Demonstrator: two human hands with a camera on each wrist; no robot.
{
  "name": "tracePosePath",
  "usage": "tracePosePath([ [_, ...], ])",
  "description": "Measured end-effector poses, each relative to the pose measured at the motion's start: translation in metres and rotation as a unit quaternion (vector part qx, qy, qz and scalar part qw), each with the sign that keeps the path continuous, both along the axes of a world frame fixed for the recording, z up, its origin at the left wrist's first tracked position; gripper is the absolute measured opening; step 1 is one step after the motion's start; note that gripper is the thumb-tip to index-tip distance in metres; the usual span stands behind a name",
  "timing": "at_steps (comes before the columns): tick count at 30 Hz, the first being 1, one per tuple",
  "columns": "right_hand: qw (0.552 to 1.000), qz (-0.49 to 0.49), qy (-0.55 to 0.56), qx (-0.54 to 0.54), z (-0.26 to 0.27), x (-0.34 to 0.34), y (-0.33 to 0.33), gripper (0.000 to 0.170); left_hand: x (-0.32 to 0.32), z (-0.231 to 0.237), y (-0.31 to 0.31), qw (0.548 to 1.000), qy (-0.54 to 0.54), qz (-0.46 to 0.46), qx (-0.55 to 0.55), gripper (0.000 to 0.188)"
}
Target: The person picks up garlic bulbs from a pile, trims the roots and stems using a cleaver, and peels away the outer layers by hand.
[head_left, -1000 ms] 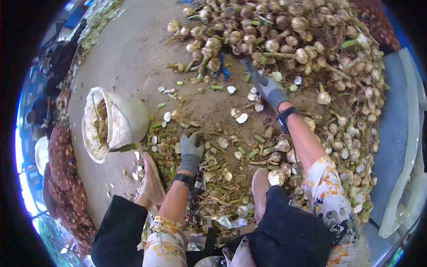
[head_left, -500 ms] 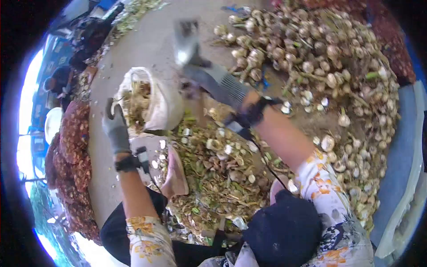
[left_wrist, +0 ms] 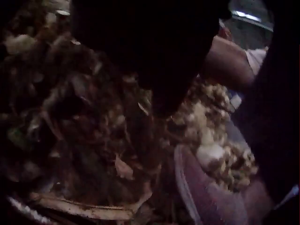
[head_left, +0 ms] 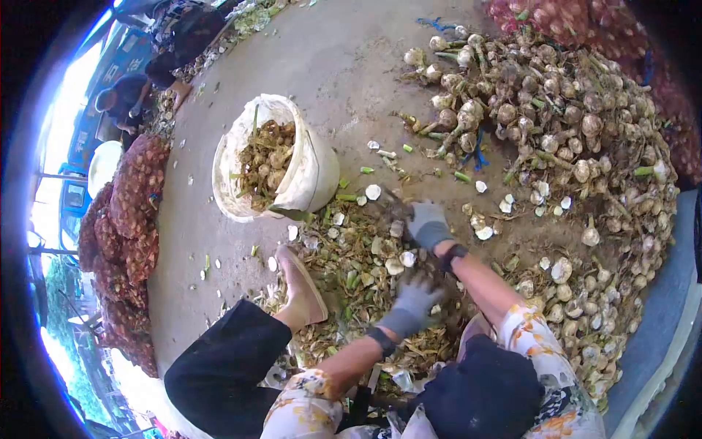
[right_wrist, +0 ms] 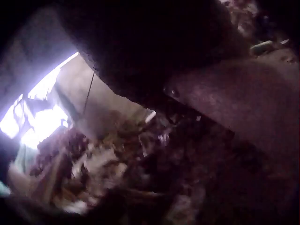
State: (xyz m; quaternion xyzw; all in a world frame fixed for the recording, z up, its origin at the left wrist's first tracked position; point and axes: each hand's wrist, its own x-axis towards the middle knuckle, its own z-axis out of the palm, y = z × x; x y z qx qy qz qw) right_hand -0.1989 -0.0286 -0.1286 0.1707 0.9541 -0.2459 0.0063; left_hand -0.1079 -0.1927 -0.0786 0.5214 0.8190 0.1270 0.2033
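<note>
In the head view, the grey-gloved left hand [head_left: 414,304] is low over the heap of trimmings [head_left: 351,252] between the feet, its dirty, blurred fingers spread and no held object visible. Just beyond it, the grey-gloved right hand [head_left: 428,224] reaches down at the heap's far edge. Its fingertips blend with dark material, so whether they grip anything cannot be told. A large pile of garlic bulbs with stems [head_left: 541,110] lies beyond and to the right. Both wrist views are very dark; the left one shows trimmings [left_wrist: 89,140] and a shoe [left_wrist: 201,187].
A white bucket [head_left: 318,172] holding stemmed bulbs or roots [head_left: 267,164] leans at the heap's upper left. Filled red mesh sacks [head_left: 135,212] stand far left, others [head_left: 556,14] at the upper right. A pink shoe [head_left: 303,282] borders the heap. Other people [head_left: 124,95] are at upper left.
The left hand has come from beside the bucket back to the heap. The right hand has dropped from above the bucket's right side to the heap. The head view has shifted.
</note>
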Motion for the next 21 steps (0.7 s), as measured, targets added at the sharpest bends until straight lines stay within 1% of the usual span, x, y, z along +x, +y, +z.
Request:
tracePosePath([
  [1, 0.996, -0.032, 0.007, -0.079, 0.001, 0.005, 0.013, 0.033, 0.003, -0.005, 0.008, 0.998, 0.017, -0.052, -0.019, 0.053],
  [2, 0.985, -0.062, 0.007, -0.161, 0.02, 0.017, 0.025, 0.033, 0.008, -0.008, 0.009, 0.994, 0.028, -0.102, -0.041, 0.056],
  [3, 0.966, -0.093, 0.007, -0.241, 0.044, 0.026, 0.032, 0.034, 0.006, -0.015, 0.011, 0.989, 0.039, -0.13, -0.057, 0.058],
  [4, 0.937, -0.076, 0.015, -0.341, 0.064, 0.026, 0.035, 0.031, -0.002, -0.025, 0.015, 0.984, 0.05, -0.156, -0.074, 0.061],
  [5, 0.896, -0.063, 0.025, -0.438, 0.09, 0.023, 0.039, 0.029, -0.008, -0.03, 0.02, 0.977, 0.061, -0.186, -0.09, 0.063],
  [6, 0.894, -0.006, 0.086, -0.44, 0.131, 0.013, 0.035, 0.03, -0.015, -0.019, 0.021, 0.957, 0.039, -0.184, -0.221, 0.064],
  [7, 0.826, 0.07, 0.211, -0.518, 0.156, -0.004, 0.021, 0.03, -0.015, -0.042, 0.003, 0.977, 0.09, -0.122, -0.148, 0.058],
  [8, 0.864, 0.133, 0.202, -0.441, 0.185, -0.025, 0.014, 0.033, -0.021, -0.023, -0.002, 0.976, 0.074, -0.083, -0.188, 0.054],
  [9, 0.875, 0.204, 0.272, -0.345, 0.199, -0.041, 0.012, 0.03, -0.026, -0.003, -0.007, 0.971, 0.062, -0.045, -0.227, 0.05],
  [10, 0.869, 0.258, 0.352, -0.231, 0.213, -0.058, 0.01, 0.028, -0.033, -0.003, -0.021, 0.973, -0.03, 0.032, -0.225, 0.047],
  [11, 0.845, 0.289, 0.433, -0.124, 0.227, -0.073, 0.007, 0.026, -0.034, -0.005, -0.039, 0.957, 0.026, 0.014, -0.29, 0.047],
  [12, 0.867, 0.24, 0.375, -0.225, 0.245, -0.063, 0.014, 0.027, -0.036, -0.008, -0.063, 0.946, 0.025, 0.057, -0.319, 0.048],
  [13, 0.873, 0.188, 0.315, -0.321, 0.255, -0.054, 0.019, 0.028, -0.037, -0.012, -0.088, 0.932, 0.025, 0.1, -0.348, 0.049],
  [14, 0.844, 0.16, 0.293, -0.421, 0.25, -0.04, 0.028, 0.031, -0.039, -0.016, -0.112, 0.915, 0.026, 0.142, -0.376, 0.051],
  [15, 0.803, 0.128, 0.272, -0.515, 0.241, -0.018, 0.044, 0.034, -0.034, -0.023, -0.141, 0.938, 0.07, 0.119, -0.317, 0.054],
  [16, 0.856, 0.118, 0.276, -0.421, 0.23, 0.013, 0.063, 0.04, -0.025, -0.028, -0.18, 0.955, 0.114, 0.094, -0.256, 0.056],
  [18, 0.874, 0.009, 0.156, -0.46, 0.196, 0.078, 0.087, 0.043, -0.016, -0.022, -0.227, 0.911, -0.009, 0.079, -0.404, 0.064],
  [19, 0.888, -0.053, 0.168, -0.425, 0.184, 0.109, 0.094, 0.042, -0.007, -0.041, -0.291, 0.914, 0.051, -0.007, -0.403, 0.064],
  [20, 0.897, -0.115, 0.177, -0.388, 0.173, 0.143, 0.099, 0.042, 0.001, -0.031, -0.305, 0.882, 0.017, -0.01, -0.471, 0.059],
  [21, 0.861, -0.157, 0.162, -0.455, 0.162, 0.18, 0.107, 0.041, 0.009, -0.017, -0.315, 0.844, -0.016, -0.015, -0.536, 0.054],
])
